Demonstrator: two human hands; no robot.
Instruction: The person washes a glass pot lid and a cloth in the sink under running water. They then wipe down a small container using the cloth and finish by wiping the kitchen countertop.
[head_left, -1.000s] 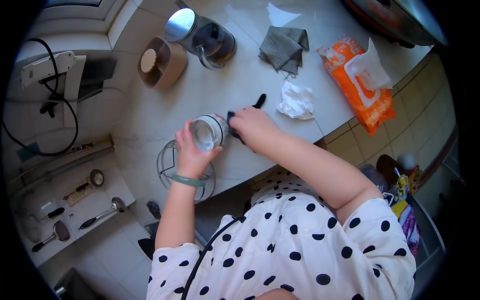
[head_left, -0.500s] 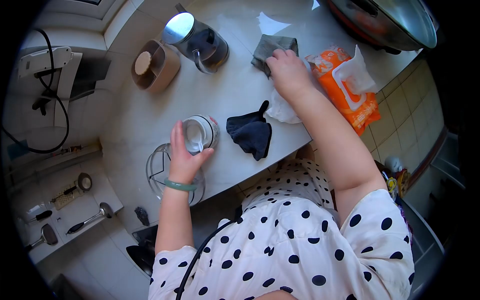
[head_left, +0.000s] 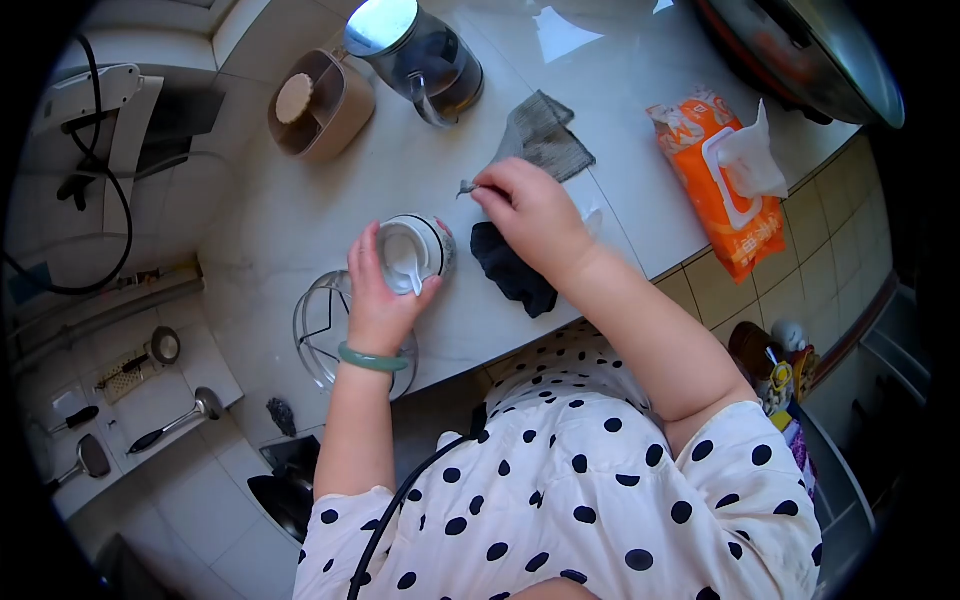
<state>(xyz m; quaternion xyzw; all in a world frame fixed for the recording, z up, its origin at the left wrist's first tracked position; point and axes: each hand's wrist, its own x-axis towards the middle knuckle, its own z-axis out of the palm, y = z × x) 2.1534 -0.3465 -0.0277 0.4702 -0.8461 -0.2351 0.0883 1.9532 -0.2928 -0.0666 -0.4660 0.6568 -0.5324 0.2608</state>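
My left hand [head_left: 385, 290], with a green bangle at the wrist, wraps round a patterned white jar [head_left: 436, 246] that has a small white spoon [head_left: 414, 272] inside. My right hand [head_left: 530, 208] pinches a corner of the grey cloth [head_left: 552, 140] to the right of the jar. Part of that cloth lies on the counter and part stretches up to my fingers. Beneath my right hand rests a crumpled black cloth [head_left: 512, 272]. White tissue [head_left: 592, 220] shows only as a sliver behind my wrist.
A glass pitcher [head_left: 440, 70] and a brown divided container [head_left: 345, 108] stand at the back. An orange wipes pack [head_left: 720, 190] lies at the right, near a large pan [head_left: 820, 60]. A wire rack [head_left: 320, 330] is by my left wrist. Utensils lie at lower left.
My right hand has left the black cloth, reached the grey cloth and drawn its corner toward the jar. The black cloth now lies on the counter. My left hand stays on the jar.
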